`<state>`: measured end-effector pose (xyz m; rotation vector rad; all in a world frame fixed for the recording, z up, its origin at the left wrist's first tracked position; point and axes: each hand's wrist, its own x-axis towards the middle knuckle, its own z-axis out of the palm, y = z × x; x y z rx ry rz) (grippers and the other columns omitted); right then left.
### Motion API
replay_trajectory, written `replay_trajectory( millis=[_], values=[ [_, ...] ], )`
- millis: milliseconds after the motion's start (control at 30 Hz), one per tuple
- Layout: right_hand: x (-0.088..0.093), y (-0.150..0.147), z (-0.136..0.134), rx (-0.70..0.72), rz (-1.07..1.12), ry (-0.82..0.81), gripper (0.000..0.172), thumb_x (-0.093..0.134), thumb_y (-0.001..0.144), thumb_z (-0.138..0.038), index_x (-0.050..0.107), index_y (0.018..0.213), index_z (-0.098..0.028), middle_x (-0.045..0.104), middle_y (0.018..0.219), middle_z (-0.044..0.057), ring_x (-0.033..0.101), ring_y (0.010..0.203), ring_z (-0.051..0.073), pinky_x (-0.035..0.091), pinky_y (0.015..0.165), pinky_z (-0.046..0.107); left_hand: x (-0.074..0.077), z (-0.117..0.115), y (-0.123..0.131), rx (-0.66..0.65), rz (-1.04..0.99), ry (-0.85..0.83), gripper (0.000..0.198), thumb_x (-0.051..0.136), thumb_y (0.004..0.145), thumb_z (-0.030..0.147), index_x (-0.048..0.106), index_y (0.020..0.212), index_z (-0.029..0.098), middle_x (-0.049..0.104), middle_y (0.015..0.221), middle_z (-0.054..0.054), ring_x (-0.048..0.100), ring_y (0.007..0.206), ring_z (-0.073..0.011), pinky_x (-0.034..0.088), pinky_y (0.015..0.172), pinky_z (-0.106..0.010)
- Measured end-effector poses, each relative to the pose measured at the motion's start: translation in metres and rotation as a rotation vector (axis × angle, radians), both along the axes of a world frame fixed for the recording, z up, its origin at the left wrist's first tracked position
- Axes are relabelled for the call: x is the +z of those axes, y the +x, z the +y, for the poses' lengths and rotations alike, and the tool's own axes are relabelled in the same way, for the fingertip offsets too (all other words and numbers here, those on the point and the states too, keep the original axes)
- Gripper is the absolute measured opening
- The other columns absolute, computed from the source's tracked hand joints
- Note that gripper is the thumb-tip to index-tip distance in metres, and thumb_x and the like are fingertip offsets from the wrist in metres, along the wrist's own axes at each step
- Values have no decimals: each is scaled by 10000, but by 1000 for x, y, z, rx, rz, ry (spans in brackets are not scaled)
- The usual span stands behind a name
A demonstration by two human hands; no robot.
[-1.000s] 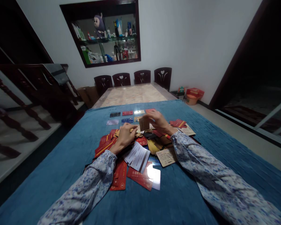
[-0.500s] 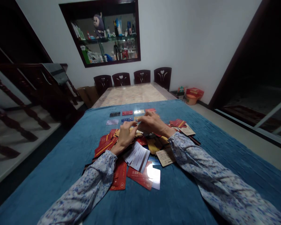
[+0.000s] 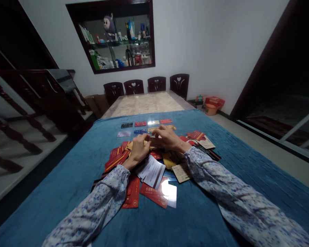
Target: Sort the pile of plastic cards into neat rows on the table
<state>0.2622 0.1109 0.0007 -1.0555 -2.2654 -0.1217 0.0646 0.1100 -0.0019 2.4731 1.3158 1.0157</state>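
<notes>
My left hand (image 3: 138, 150) is closed, thumb and fingers pinched at the edge of a gold-coloured card (image 3: 146, 142) over the middle of a loose pile. Close beside it, my right hand (image 3: 168, 139) curls its fingers inward and down; whatever is between them is hidden. Below the hands lie white cards with a dark stripe (image 3: 154, 173) and red cards (image 3: 153, 194). Red cards with yellow stripes (image 3: 115, 160) spread left of my left hand. A cream card (image 3: 181, 172) rests beneath my right wrist.
Beyond the hands, cards lie in two rows, among them a black card (image 3: 127, 125) and a blue card (image 3: 139, 132). More red cards (image 3: 196, 135) sit at the right. A blue cloth (image 3: 195, 216) covers the near table; chairs (image 3: 156, 83) stand behind its bare far end.
My right hand has lowered slightly toward the pile, uncovering the red card at the right end of the far row. My left hand stays nearly in place.
</notes>
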Motion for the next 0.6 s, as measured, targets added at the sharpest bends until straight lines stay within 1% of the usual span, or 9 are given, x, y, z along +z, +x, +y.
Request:
replay_trajectory(
  millis=[67,133,200,267,367,433,533,600],
  values=[
    [1,6,-1,3,-25,-42,229,648,947,-319,646,1141,-198,692,908,79,549,944,250,365,846,352,0,1,-1,30,15,-7,130,600,853,110,660,923,202,738,949,-38,665,952,-219,488,892,-358],
    [1,12,-2,-15,-61,-77,247,655,905,-255,641,1145,-196,696,918,80,552,954,257,352,856,358,1,2,-1,43,27,-25,127,605,857,107,653,931,199,737,951,-42,663,951,-222,482,886,-358],
    [1,16,-2,-36,-90,-98,290,653,852,-192,639,1141,-195,699,928,78,554,958,258,339,873,364,1,2,-2,47,38,-40,136,606,866,108,653,958,195,737,952,-47,660,955,-230,476,887,-367],
    [1,19,-2,-48,-108,-105,321,642,822,-168,635,1142,-191,696,934,77,557,949,254,330,883,364,1,1,-2,57,50,-42,156,605,875,110,655,996,195,736,938,-49,657,959,-241,470,895,-379],
    [0,20,-4,-66,-133,-98,289,607,841,-177,636,1127,-193,690,942,81,559,928,247,320,872,356,1,-2,-2,79,74,-37,228,602,878,100,648,1078,198,732,941,-54,654,973,-256,460,915,-398],
    [-1,21,-5,-82,-154,-89,263,575,865,-179,635,1120,-198,691,947,84,562,929,247,313,858,351,1,-3,-2,80,100,-38,279,589,875,85,639,1123,201,730,977,-63,652,990,-262,456,924,-404],
    [-4,22,-9,-110,-181,-87,264,552,881,-180,628,1133,-199,700,967,92,571,954,253,307,847,351,1,-5,-2,77,152,-39,314,563,869,71,631,1145,205,720,1053,-82,641,1031,-272,447,929,-410],
    [-6,24,-11,-123,-185,-85,278,569,866,-178,622,1138,-199,709,1002,102,575,983,259,309,853,356,1,-6,-1,85,186,-42,319,551,869,73,621,1152,205,712,1089,-90,631,1051,-277,437,928,-413]
  ],
)
